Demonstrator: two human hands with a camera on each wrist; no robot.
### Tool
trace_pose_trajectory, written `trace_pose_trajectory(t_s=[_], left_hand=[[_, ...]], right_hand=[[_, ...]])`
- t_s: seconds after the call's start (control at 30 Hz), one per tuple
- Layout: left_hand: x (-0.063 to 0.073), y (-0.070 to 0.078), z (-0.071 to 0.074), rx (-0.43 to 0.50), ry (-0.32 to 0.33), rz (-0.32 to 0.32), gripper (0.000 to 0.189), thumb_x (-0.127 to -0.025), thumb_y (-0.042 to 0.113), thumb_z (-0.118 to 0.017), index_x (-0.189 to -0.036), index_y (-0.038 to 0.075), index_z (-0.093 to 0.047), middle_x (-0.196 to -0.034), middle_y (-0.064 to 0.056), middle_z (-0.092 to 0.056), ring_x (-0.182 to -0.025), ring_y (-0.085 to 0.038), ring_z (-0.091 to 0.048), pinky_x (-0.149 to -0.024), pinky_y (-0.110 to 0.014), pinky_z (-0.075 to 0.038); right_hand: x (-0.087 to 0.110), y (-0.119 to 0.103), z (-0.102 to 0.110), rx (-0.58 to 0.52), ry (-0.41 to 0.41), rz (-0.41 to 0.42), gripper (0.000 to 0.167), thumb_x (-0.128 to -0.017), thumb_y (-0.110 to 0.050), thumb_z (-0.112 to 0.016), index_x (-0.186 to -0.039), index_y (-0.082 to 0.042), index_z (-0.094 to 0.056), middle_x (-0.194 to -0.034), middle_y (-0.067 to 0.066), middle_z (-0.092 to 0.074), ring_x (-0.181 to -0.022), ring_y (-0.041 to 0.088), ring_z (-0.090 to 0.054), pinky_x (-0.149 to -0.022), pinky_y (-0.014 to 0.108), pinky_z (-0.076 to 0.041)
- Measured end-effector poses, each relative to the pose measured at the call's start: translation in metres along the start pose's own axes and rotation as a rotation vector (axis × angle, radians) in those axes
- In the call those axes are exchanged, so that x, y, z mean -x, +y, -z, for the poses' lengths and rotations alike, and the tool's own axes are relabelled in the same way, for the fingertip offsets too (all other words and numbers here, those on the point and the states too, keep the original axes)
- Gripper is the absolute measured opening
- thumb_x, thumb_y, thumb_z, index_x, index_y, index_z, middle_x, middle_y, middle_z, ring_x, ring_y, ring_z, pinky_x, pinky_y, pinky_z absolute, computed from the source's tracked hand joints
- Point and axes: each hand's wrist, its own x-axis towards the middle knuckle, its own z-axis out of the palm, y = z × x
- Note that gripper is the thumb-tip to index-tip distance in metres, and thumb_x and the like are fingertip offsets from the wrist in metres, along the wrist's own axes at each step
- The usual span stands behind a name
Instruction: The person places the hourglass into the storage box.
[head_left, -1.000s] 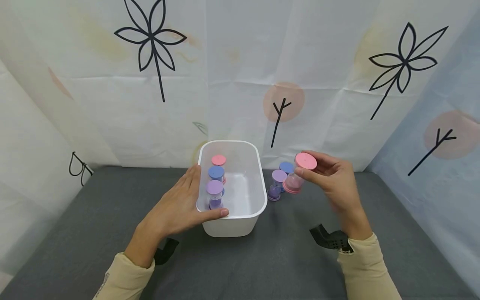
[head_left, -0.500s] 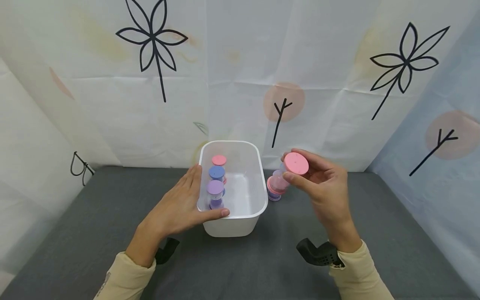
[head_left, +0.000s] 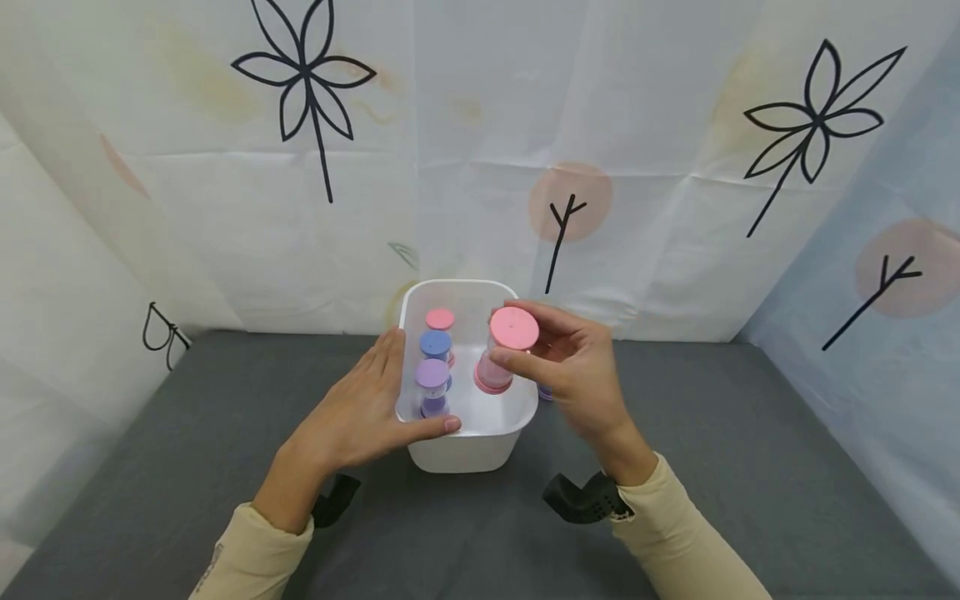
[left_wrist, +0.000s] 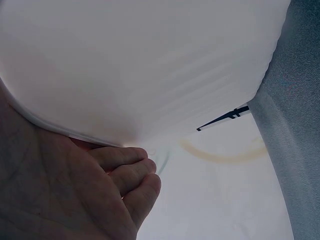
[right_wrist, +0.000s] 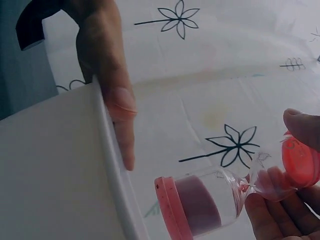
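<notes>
My right hand pinches a pink-capped sand timer by its upper end, tilted over the right half of a white plastic bin. Clear bulbs and pink sand show on this timer in the right wrist view. Fairly straight fingers of my left hand rest along the bin's left side, the thumb lying across its front rim. Inside, along the left wall, a purple sand timer, a blue one and a pink one stand in a row.
Right of the bin, a purple base peeks out from behind my right hand, which hides the rest. The grey tabletop extends around the bin. Behind stands a white cloth backdrop with flower drawings.
My right hand has carried the pink sand timer leftward, from beside the timers on the table to over the bin. My left hand has stayed on the bin.
</notes>
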Motion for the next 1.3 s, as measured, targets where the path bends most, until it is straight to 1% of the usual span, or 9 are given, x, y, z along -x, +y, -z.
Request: trace_pose_trajectory(t_s=[0.1,0.27,0.37,0.5,0.6,0.73,0.83,1.07,1.3], left_hand=[[0.000,0.000,0.000,0.002,-0.002,-0.003,0.134,-0.076,0.091,-0.052,-0.161,0.001,0.000,-0.169,-0.014,0.000,-0.155,-0.033,-0.006,-0.122,-0.054,-0.017],[0.000,0.000,0.000,0.001,-0.003,-0.007,0.132,-0.078,0.090,-0.052,-0.161,0.000,-0.001,-0.169,-0.014,0.001,-0.155,-0.033,-0.005,-0.122,-0.054,-0.016],[0.000,0.001,0.001,0.000,-0.005,-0.006,0.133,-0.078,0.090,-0.052,-0.161,0.000,-0.001,-0.169,-0.014,0.001,-0.155,-0.032,-0.005,-0.122,-0.053,-0.016],[0.000,0.002,0.001,-0.001,-0.014,0.013,0.135,-0.075,0.093,-0.050,-0.161,0.003,0.001,-0.169,-0.011,0.003,-0.155,-0.028,-0.003,-0.123,-0.051,-0.016],[0.001,0.003,0.002,0.000,-0.025,0.033,0.136,-0.073,0.094,-0.050,-0.162,0.004,0.002,-0.169,-0.008,0.006,-0.155,-0.027,-0.002,-0.123,-0.051,-0.015],[0.001,0.003,0.002,-0.005,-0.030,0.033,0.136,-0.074,0.093,-0.050,-0.161,0.004,0.003,-0.169,-0.008,0.007,-0.155,-0.028,-0.001,-0.123,-0.052,-0.016],[0.001,0.002,0.002,-0.006,-0.031,0.022,0.133,-0.077,0.091,-0.051,-0.161,0.003,0.003,-0.169,-0.010,0.006,-0.155,-0.030,-0.002,-0.122,-0.053,-0.016],[0.000,0.000,0.000,0.006,-0.006,-0.017,0.132,-0.078,0.088,-0.054,-0.161,-0.001,-0.001,-0.169,-0.013,0.001,-0.155,-0.033,-0.005,-0.122,-0.054,-0.017],[0.001,-0.001,0.001,0.016,-0.005,-0.029,0.130,-0.080,0.085,-0.057,-0.160,-0.002,-0.002,-0.169,-0.015,0.000,-0.155,-0.033,-0.005,-0.122,-0.053,-0.016]], right_hand=[[-0.005,0.013,-0.009,-0.004,-0.088,-0.064,0.049,-0.077,0.009,-0.082,-0.124,0.010,-0.066,-0.109,0.012,-0.072,-0.095,0.021,-0.069,-0.086,0.032,-0.058],[-0.014,0.032,-0.020,0.024,-0.235,-0.212,0.044,-0.080,0.005,-0.081,-0.123,0.007,-0.068,-0.110,0.013,-0.073,-0.098,0.024,-0.072,-0.090,0.036,-0.057],[-0.019,0.039,-0.023,0.078,-0.303,-0.295,0.042,-0.080,0.003,-0.082,-0.121,0.003,-0.071,-0.108,0.011,-0.074,-0.097,0.025,-0.073,-0.089,0.035,-0.058],[-0.024,0.044,-0.026,0.177,-0.397,-0.351,0.042,-0.080,-0.004,-0.085,-0.120,0.000,-0.071,-0.104,0.007,-0.074,-0.093,0.023,-0.073,-0.087,0.034,-0.058],[-0.027,0.047,-0.027,0.235,-0.464,-0.362,0.044,-0.079,-0.006,-0.087,-0.119,0.001,-0.071,-0.102,0.006,-0.075,-0.091,0.021,-0.072,-0.085,0.033,-0.059],[-0.028,0.049,-0.028,0.300,-0.530,-0.365,0.046,-0.079,-0.006,-0.088,-0.121,0.004,-0.071,-0.102,0.006,-0.075,-0.089,0.018,-0.072,-0.083,0.030,-0.058],[-0.027,0.050,-0.028,0.368,-0.558,-0.357,0.046,-0.080,-0.006,-0.087,-0.121,0.004,-0.071,-0.104,0.005,-0.074,-0.089,0.015,-0.071,-0.083,0.028,-0.058],[-0.026,0.048,-0.031,0.520,-0.622,-0.313,0.035,-0.081,-0.007,-0.085,-0.115,-0.003,-0.076,-0.101,0.000,-0.074,-0.087,0.010,-0.068,-0.081,0.024,-0.057],[-0.028,0.048,-0.036,0.643,-0.681,-0.251,0.036,-0.080,-0.006,-0.085,-0.115,0.000,-0.076,-0.097,0.001,-0.075,-0.081,0.006,-0.066,-0.076,0.021,-0.055]])
